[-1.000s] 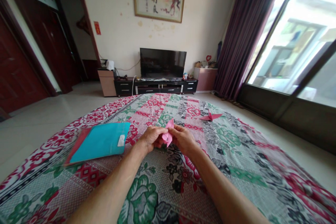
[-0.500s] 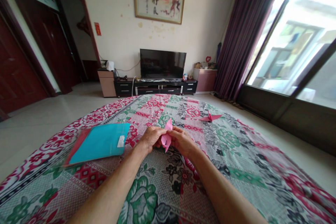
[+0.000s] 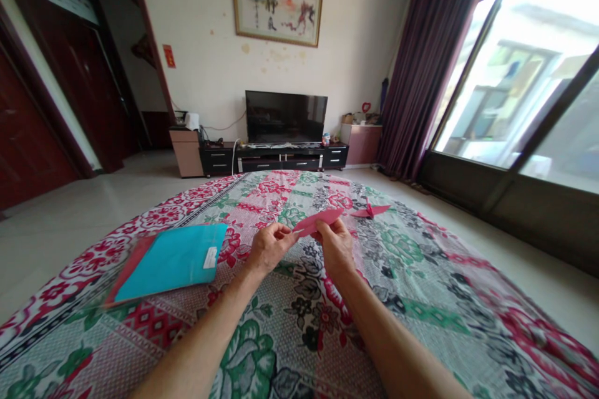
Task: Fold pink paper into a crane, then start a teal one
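A folded piece of pink paper (image 3: 319, 222) is held up between my two hands above the table, long and narrow and slanting up to the right. My left hand (image 3: 274, 248) pinches its left tip between thumb and fingers. Closed on its right part is my right hand (image 3: 336, 246), thumb on the near face; the fingers behind the paper are partly hidden. Just beyond, to the right, a folded red-pink paper crane (image 3: 371, 211) rests on the cloth.
A clear packet of blue and red paper sheets (image 3: 173, 262) lies at the left on the round table's flowered cloth (image 3: 402, 299). Past the table stand a black television (image 3: 286, 117) and a low cabinet (image 3: 299, 163). Curtain (image 3: 412, 62) and window are at the right.
The pink paper has turned from upright to a slanted, nearly level position. My hands have moved apart, the left to its left tip and the right to its right part. The view has shifted slightly.
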`<state>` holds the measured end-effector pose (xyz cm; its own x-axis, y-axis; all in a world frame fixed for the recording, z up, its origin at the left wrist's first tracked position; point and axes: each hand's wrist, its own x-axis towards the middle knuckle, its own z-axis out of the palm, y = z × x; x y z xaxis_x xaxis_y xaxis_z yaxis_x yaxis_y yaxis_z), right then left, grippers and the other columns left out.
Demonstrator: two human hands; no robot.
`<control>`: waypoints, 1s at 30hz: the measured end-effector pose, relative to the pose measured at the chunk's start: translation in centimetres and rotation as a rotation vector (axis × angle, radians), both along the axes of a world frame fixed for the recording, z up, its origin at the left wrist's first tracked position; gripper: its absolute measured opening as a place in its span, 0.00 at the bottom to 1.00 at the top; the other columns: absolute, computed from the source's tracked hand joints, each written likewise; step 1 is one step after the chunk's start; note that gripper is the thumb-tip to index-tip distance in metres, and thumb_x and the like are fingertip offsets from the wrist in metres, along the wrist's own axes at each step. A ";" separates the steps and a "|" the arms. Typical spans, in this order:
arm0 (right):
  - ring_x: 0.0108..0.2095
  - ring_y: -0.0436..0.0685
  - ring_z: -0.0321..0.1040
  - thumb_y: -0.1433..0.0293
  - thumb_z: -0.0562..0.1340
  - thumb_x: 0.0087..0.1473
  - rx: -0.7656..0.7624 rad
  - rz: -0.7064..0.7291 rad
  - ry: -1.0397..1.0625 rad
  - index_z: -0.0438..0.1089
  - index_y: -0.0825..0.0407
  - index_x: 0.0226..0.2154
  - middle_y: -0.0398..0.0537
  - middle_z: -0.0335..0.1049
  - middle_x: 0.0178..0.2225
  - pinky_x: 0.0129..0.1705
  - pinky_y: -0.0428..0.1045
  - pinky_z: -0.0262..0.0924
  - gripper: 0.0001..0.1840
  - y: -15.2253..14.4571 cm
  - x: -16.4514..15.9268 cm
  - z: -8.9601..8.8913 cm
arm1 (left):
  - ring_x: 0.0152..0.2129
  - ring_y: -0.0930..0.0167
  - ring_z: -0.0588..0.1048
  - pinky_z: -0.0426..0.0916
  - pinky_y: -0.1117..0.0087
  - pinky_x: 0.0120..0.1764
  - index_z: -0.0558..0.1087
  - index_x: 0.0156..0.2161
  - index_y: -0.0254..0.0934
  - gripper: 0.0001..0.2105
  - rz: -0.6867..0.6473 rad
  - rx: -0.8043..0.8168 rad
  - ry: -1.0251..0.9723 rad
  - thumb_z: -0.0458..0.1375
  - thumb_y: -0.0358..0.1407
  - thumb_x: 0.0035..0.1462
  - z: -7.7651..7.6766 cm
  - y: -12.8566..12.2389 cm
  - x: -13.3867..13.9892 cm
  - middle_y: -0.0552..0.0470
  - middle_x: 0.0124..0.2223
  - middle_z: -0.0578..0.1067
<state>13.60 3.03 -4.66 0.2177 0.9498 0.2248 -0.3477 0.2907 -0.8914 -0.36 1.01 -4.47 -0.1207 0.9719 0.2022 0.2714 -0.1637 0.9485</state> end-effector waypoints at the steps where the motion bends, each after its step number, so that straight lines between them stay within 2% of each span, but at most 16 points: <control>1: 0.23 0.48 0.61 0.67 0.61 0.40 -0.002 0.009 -0.003 0.65 0.51 0.28 0.40 0.65 0.24 0.29 0.46 0.60 0.09 -0.1 -0.1 0.1 | 0.18 0.74 0.68 0.58 0.75 0.23 0.72 0.28 0.37 0.10 0.012 0.019 0.027 0.62 0.40 0.41 -0.2 0.1 -0.1 0.57 0.19 0.70; 6: 0.25 0.49 0.61 0.67 0.62 0.39 0.001 -0.009 -0.076 0.66 0.52 0.27 0.41 0.66 0.25 0.29 0.46 0.60 0.08 -0.4 -0.5 0.3 | 0.21 0.72 0.69 0.58 0.73 0.27 0.73 0.26 0.38 0.04 0.093 0.089 0.201 0.58 0.36 0.45 -0.3 0.1 -0.4 0.55 0.21 0.71; 10: 0.25 0.49 0.61 0.67 0.62 0.39 0.013 -0.073 -0.135 0.66 0.52 0.27 0.41 0.65 0.24 0.29 0.46 0.59 0.08 -0.5 -0.7 0.2 | 0.24 0.71 0.70 0.59 0.72 0.30 0.74 0.28 0.38 0.05 0.148 0.224 0.380 0.56 0.32 0.48 -0.3 -0.2 -0.4 0.52 0.25 0.74; 17: 0.25 0.49 0.63 0.66 0.63 0.38 -0.048 -0.054 -0.026 0.66 0.53 0.29 0.41 0.66 0.26 0.28 0.45 0.62 0.12 -0.5 -0.9 -0.1 | 0.28 0.70 0.72 0.62 0.72 0.34 0.74 0.31 0.37 0.08 0.255 0.421 0.669 0.52 0.29 0.52 -0.6 -0.2 -0.2 0.49 0.29 0.74; 22: 0.23 0.47 0.62 0.67 0.65 0.36 -0.085 -0.033 0.096 0.66 0.53 0.27 0.38 0.65 0.24 0.27 0.44 0.62 0.12 -0.1 -0.7 -0.4 | 0.28 0.71 0.73 0.63 0.73 0.33 0.73 0.34 0.36 0.07 0.268 0.516 0.732 0.53 0.28 0.53 -0.7 -0.2 -0.3 0.50 0.30 0.75; 30: 0.23 0.46 0.61 0.69 0.65 0.35 -0.114 -0.010 0.152 0.66 0.52 0.26 0.37 0.64 0.23 0.25 0.43 0.61 0.11 -0.1 -0.6 -0.2 | 0.30 0.71 0.72 0.63 0.73 0.34 0.72 0.31 0.36 0.08 0.241 0.519 0.844 0.50 0.30 0.57 -0.6 -0.4 -0.6 0.50 0.30 0.74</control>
<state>13.01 2.95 -4.91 0.2507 0.9648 0.0791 -0.4787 0.1946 -0.8562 -0.94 0.63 -5.05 0.0758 0.7085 0.7017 0.8986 -0.3535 0.2599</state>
